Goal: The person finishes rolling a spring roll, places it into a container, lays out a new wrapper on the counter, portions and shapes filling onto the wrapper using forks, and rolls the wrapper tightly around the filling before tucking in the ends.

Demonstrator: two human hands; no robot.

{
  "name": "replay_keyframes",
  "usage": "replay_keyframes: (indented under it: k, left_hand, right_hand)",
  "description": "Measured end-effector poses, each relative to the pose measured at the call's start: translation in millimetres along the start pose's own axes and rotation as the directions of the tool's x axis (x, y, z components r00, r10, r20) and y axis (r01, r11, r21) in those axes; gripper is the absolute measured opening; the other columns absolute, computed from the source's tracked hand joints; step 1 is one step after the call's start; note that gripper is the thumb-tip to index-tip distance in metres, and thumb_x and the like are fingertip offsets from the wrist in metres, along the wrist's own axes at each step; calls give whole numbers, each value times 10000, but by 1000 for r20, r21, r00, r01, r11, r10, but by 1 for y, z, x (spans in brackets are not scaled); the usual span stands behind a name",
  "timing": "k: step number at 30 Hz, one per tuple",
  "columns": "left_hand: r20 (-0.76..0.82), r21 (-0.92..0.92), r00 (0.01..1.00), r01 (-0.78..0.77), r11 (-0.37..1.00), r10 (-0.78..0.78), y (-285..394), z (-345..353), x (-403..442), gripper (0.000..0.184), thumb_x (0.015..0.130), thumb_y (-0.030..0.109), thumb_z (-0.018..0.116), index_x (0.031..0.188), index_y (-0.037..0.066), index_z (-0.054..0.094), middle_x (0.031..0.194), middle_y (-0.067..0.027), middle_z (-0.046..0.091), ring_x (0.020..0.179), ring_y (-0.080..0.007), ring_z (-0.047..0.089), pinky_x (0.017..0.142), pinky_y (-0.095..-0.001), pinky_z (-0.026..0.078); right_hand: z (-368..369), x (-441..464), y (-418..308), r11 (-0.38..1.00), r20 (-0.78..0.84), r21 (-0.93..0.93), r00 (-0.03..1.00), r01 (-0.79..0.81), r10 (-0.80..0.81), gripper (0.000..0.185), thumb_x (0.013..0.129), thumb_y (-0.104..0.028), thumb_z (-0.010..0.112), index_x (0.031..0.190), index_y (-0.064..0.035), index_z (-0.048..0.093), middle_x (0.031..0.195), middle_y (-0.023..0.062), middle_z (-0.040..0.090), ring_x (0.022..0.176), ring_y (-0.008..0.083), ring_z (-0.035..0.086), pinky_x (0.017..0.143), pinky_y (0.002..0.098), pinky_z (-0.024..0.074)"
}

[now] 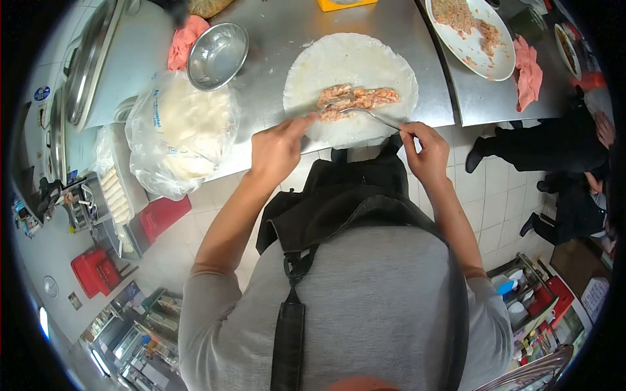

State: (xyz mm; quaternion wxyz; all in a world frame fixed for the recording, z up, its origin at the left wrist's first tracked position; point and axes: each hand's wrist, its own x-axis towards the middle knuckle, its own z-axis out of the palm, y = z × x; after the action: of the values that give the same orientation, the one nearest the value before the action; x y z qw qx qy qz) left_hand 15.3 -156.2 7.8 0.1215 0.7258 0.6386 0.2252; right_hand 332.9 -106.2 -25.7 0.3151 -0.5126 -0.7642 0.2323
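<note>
The step in hand looks like spreading filling (377,97) over a flat round of dough (352,62). The filling lies in a rough band across the near half of the dough, which sits on the table's front edge. The right hand (427,151) has its grip closed on the handle of a spoon (385,121), whose bowl rests in the filling. The left hand (277,150) has its fingertips at the dough's left edge, just beside the filling; I cannot tell whether its grip is closed on anything. The next move seems to call for light pressure with the spoon, so the dough does not tear, and a steadying left hand.

The table (274,39) is shiny metal. To the left are a metal bowl (219,55), a pink cloth (186,42) and a clear bag (195,127) with something pale inside. Across a dark gap, a 2nd table (473,107) carries a white plate (501,70) with more filling, and another pink cloth (527,72).

The floor (486,189) is pale tile. At right, at least 2 people in dark trousers (541,140) are partly in view; a red chair (98,270) stands at left.
</note>
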Motion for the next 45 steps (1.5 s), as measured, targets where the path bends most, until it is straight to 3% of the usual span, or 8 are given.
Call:
replay_keyframes:
  k: [3,5,7,13,21,30,39,45]
  left_hand:
    - [91,118,994,-71,991,60,7,-14,9,384,843,-7,694,1163,193,762,919,-71,762,710,-280,721,595,-388,560]
    - [-126,-72,992,-28,997,19,0,-22,11,386,839,-21,663,1142,193,770,928,-80,760,716,-279,723,594,-401,559]
    - [-89,-79,995,42,996,-49,-4,-24,10,419,827,-33,629,1156,185,766,958,-86,761,713,-269,723,585,-406,555]
    - [-15,152,1000,9,988,-7,18,16,-7,384,835,-14,685,1169,162,757,871,-91,730,654,-284,690,572,-385,529]
    - [-71,-35,997,-34,999,32,9,-8,3,448,802,-31,649,1186,178,748,802,-76,686,619,-293,659,536,-395,514]
    - [-11,-71,1000,22,997,-23,11,-24,13,307,920,16,683,1183,157,756,981,-97,768,693,-260,724,589,-376,541]
    - [-14,47,991,-130,990,131,5,13,1,475,815,-20,667,1235,193,729,792,-67,671,612,-281,659,523,-402,507]
    - [15,40,998,-69,997,68,-3,-11,-13,334,915,28,686,1204,184,752,821,-84,705,626,-285,661,558,-395,508]
  right_hand:
    - [-1,1,0,998,-28,23,998,57,-56,89,875,-40,745,960,-68,747,903,109,757,773,296,729,668,368,567]
    - [-5,2,2,995,-18,58,997,80,-79,88,878,-37,742,958,-71,747,894,107,753,765,291,725,664,364,565]
    - [-4,-2,2,991,1,97,996,87,-87,87,880,-34,739,957,-74,747,886,106,750,756,286,721,660,360,562]
    - [15,12,-9,993,-83,-44,990,109,-113,96,877,-28,732,955,-83,745,878,102,745,765,285,716,659,356,557]
    - [6,5,3,997,-81,38,995,64,-61,106,889,-31,735,977,-83,762,913,110,760,813,290,731,707,369,572]
    - [-7,-5,12,988,-35,122,995,99,-95,105,871,-25,755,967,-69,761,900,107,758,822,288,736,718,371,569]
    - [8,0,2,997,-70,-21,995,75,-77,98,873,-41,750,958,-90,753,878,110,749,765,297,716,662,378,552]
    - [-1,-3,11,998,-38,23,997,65,-64,92,887,-54,754,970,-92,761,907,110,761,759,283,720,648,359,554]
